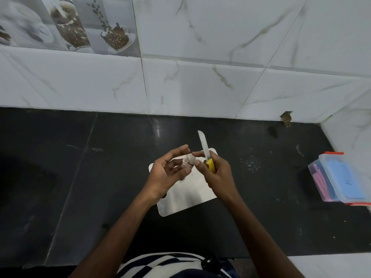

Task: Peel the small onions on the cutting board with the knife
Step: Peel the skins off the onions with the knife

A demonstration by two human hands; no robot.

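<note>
A small pale cutting board (188, 199) lies on the black counter. Above it my left hand (166, 173) holds a small onion (188, 161) between thumb and fingertips, its papery skin partly loose. My right hand (217, 173) grips the yellow handle of a knife (206, 152) whose blade points up and away. The right thumb and forefinger pinch the skin at the onion's right side. Other onions on the board are hidden by my hands.
A clear plastic box (341, 179) with an orange rim, holding blue and pink items, stands at the counter's right edge. White marble-pattern wall tiles (200, 87) rise behind the counter. A small clump of debris (286, 118) sits at the wall base.
</note>
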